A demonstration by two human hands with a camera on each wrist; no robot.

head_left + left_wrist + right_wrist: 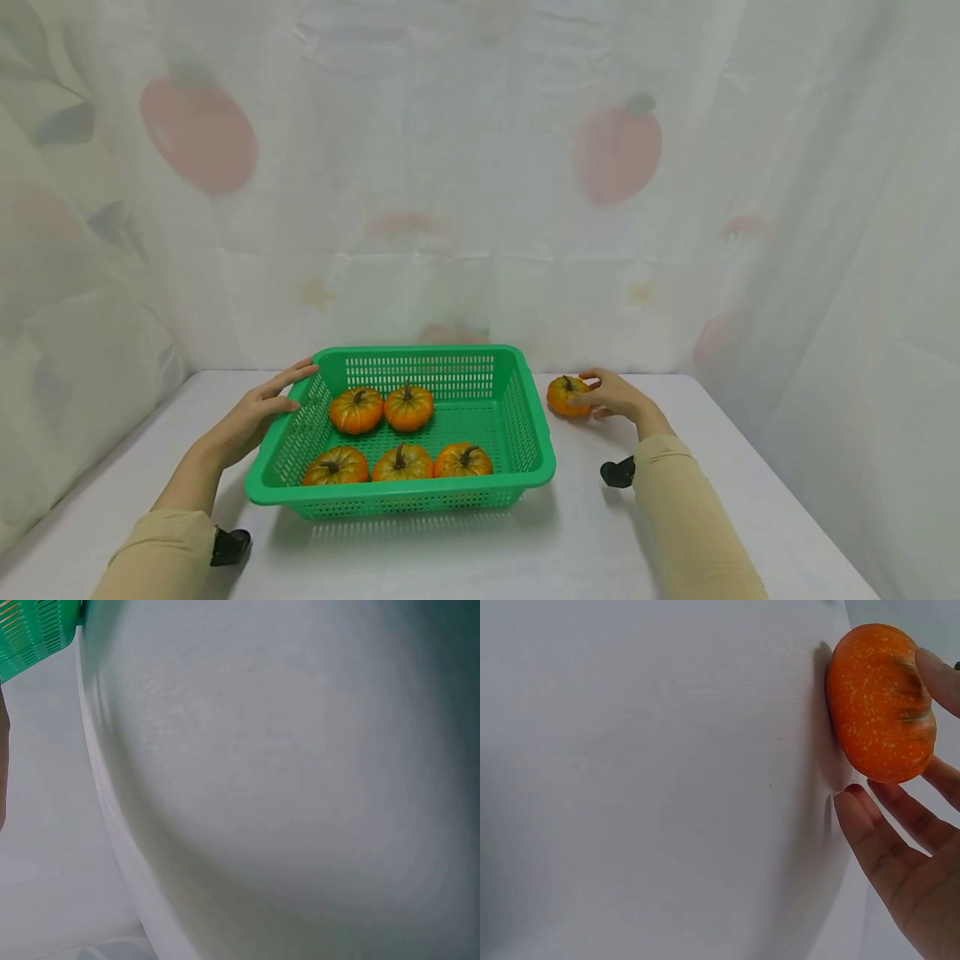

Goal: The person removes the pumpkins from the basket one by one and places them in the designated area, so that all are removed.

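R hand (611,395) – fingers loosely curled round small pumpkin (565,394) on table (750,500) nr far edge, just right of green basket (536,433) | feels-like guess: light, stiff, smooth ribbed skin, may roll – I grip across its sides, not stem | L hand (251,417) – open, fingers resting on basket's left rim.

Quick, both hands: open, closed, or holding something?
Left hand: open, fingers straight against the green basket wall.
Right hand: fingers curled round the loose pumpkin on the table.
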